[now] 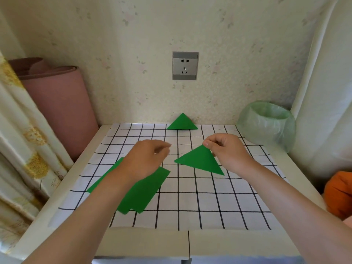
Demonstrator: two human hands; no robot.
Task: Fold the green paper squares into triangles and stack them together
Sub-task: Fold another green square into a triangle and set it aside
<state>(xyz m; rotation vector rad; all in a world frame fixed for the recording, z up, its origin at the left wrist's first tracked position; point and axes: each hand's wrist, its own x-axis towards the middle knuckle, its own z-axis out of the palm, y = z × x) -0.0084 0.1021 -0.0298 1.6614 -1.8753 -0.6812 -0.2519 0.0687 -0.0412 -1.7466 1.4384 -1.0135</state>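
My right hand [226, 151] pinches the top corner of a folded green triangle [200, 161], held just above the checked cloth at centre right. My left hand [150, 155] hovers to its left with loosely curled fingers and holds nothing. Under my left forearm lie flat green paper squares [144, 191], overlapping, at the cloth's left. Another folded green triangle [182, 122] lies at the far edge of the table against the wall.
The white table [144, 242] carries a black-and-white checked cloth [209, 202]. A bin lined with a pale green bag [266, 124] stands at the back right. A pink rolled mat [62, 107] and a curtain [21, 149] flank the left. Something orange [339, 193] sits at the right edge.
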